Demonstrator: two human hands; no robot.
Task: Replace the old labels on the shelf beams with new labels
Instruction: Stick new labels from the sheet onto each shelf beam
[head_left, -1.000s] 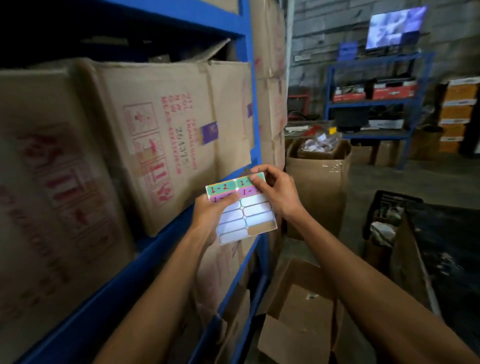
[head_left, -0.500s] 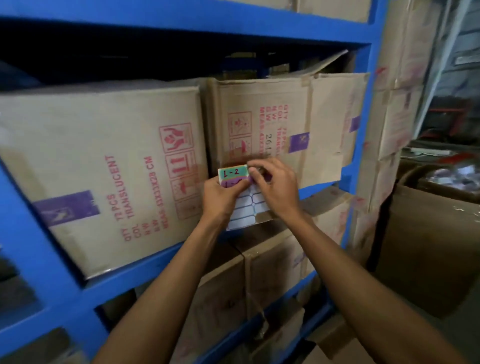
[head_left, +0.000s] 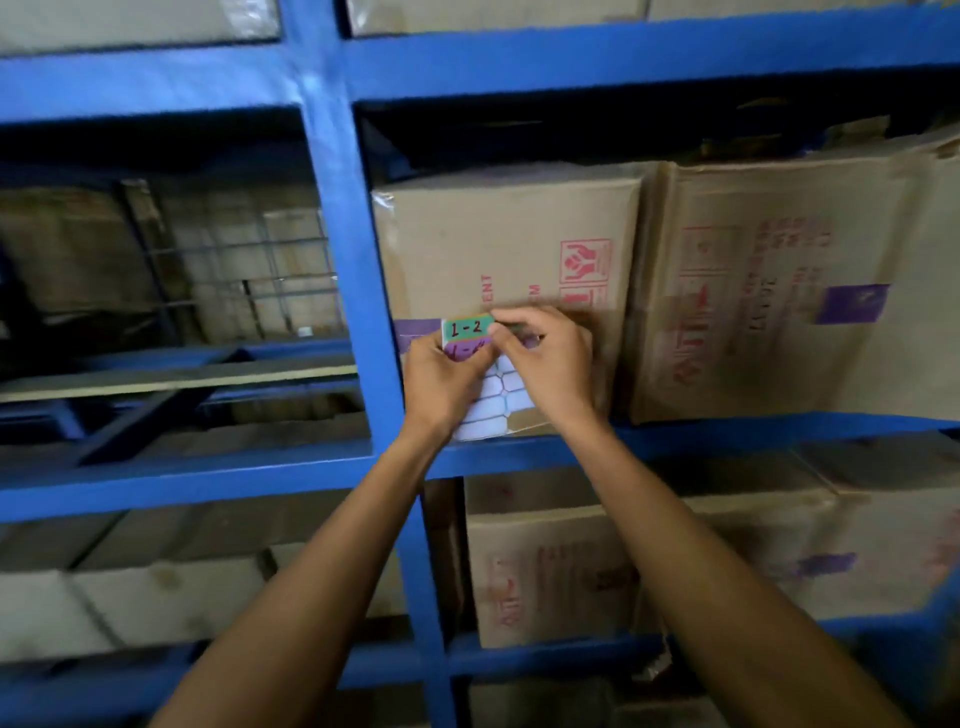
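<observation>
I hold a label sheet (head_left: 493, 402) up in front of the blue shelf. Its top left sticker is green and reads "1-2", a purple sticker sits below it, and white blank stickers fill the lower rows. My left hand (head_left: 441, 382) grips the sheet's left edge. My right hand (head_left: 545, 364) pinches the upper right part of the sheet, fingertips on a green sticker there. The blue shelf beam (head_left: 727, 434) runs horizontally just below the sheet. No label on the beam itself is visible.
A blue upright post (head_left: 348, 291) stands just left of my hands. Cardboard boxes (head_left: 519, 244) with red print fill the shelf behind the sheet, and more boxes (head_left: 545, 577) sit on the level below. The left bay (head_left: 171, 291) is dim, with a wire grid.
My view has swung left along the rack, from the aisle to the post between two bays. Both hands stay on the sheet, and my right fingers moved onto its top right sticker.
</observation>
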